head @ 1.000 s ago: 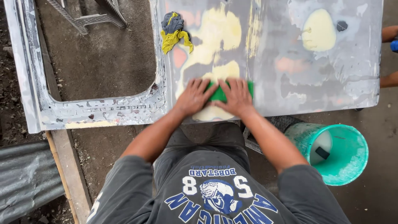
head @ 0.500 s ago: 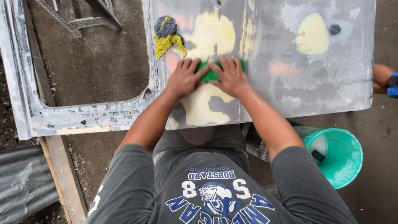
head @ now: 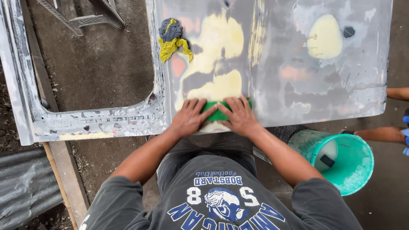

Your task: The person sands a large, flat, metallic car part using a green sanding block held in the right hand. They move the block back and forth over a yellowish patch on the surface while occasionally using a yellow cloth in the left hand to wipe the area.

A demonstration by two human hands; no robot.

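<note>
At the near edge of the grey car door panel, left hand and right hand press flat, fingers together, on a green sanding block, spreading pressure evenly over the yellow filler patch.

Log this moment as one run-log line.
hands: left hand and right hand press green sanding block | surface: car door panel, near edge | nearby: rag, teal bucket

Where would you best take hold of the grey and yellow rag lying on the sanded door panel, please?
Probably by the bunched grey top of the rag, pinched from above. It lies loose and crumpled on the flat door panel, clear of both hands, and the raised folds give the fingers something to close on.
</note>
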